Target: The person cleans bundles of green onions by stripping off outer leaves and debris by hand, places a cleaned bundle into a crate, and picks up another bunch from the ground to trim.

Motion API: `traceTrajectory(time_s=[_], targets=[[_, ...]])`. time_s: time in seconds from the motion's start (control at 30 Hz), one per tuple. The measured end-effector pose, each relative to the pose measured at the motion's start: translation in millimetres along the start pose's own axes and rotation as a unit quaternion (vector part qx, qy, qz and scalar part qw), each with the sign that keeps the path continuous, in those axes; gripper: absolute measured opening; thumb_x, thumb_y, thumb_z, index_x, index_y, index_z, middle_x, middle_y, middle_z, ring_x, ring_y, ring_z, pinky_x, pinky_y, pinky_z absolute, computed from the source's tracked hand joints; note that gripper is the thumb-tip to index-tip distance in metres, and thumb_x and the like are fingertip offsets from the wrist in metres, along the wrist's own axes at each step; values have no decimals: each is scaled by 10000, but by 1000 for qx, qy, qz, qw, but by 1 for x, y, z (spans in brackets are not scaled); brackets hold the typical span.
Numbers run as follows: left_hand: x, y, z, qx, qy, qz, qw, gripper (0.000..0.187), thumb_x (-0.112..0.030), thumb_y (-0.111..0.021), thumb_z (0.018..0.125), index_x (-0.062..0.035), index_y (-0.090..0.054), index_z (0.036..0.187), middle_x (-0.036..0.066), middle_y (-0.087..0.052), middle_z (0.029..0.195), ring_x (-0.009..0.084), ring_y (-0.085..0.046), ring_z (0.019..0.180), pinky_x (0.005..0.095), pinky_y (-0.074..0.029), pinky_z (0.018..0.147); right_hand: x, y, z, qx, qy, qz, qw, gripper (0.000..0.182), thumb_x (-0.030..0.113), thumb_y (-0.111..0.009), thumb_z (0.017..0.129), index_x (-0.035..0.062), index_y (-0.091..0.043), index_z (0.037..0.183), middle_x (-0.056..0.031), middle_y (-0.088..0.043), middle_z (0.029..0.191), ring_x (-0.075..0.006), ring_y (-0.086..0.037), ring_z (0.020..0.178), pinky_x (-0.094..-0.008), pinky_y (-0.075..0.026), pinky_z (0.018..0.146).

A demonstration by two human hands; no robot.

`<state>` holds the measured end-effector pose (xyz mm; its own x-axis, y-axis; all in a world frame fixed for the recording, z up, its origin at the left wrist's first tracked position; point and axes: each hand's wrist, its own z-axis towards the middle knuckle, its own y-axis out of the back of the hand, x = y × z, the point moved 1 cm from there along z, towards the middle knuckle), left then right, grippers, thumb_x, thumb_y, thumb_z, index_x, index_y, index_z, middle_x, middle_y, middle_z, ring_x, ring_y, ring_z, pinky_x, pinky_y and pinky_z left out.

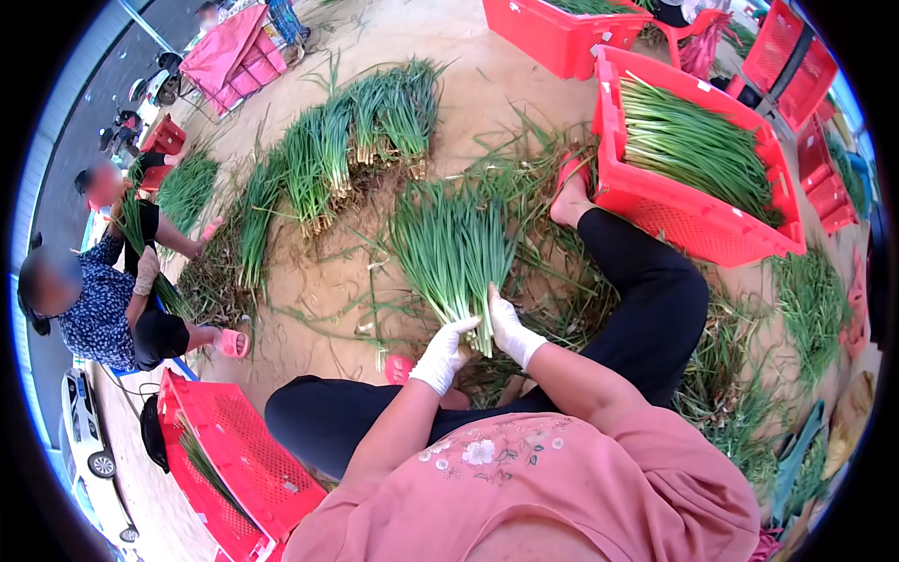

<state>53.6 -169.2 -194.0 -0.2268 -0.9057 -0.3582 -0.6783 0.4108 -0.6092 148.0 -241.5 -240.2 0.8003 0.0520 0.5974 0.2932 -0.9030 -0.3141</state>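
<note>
Both of my hands wear white gloves and meet at the white lower ends of a fanned bunch of green onions (451,245). My left hand (444,354) is wrapped round the stalks from the left side. From the right, my right hand (508,328) closes on the same stalks, its thumb near their front. The green leaves point away from me, over the sandy ground. Beyond them, to the left, several bundles of green onions (351,140) lie side by side in a curved row, roots toward me.
A red crate (646,212) of green onions stands at right, beside my foot. Another red crate (248,440) is at lower left. A co-worker (103,304) sits at left, holding stalks. Loose leaves (571,281) litter the ground. More red crates (552,42) stand farther back.
</note>
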Motion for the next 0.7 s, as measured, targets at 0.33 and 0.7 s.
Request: traceTrajectory(time_s=[0.33, 0.7], targets=[[16, 21, 16, -21, 14, 13, 1000, 269, -23, -625, 734, -49, -582, 998, 77, -628, 876, 234, -604, 823, 390, -480, 779, -20, 8, 15, 76, -68, 30, 994, 659, 570, -361, 879, 2, -478, 1193, -150, -559, 1123, -246, -545, 981, -359, -429, 832], [0, 19, -13, -19, -44, 144, 988, 231, 6, -637, 694, -32, -584, 915, 66, -622, 815, 212, -609, 747, 362, -495, 687, -9, 3, -5, 319, 42, -275, 906, 745, 682, -278, 835, 61, -565, 1131, -55, -582, 1088, -146, -492, 1002, -311, -380, 868]])
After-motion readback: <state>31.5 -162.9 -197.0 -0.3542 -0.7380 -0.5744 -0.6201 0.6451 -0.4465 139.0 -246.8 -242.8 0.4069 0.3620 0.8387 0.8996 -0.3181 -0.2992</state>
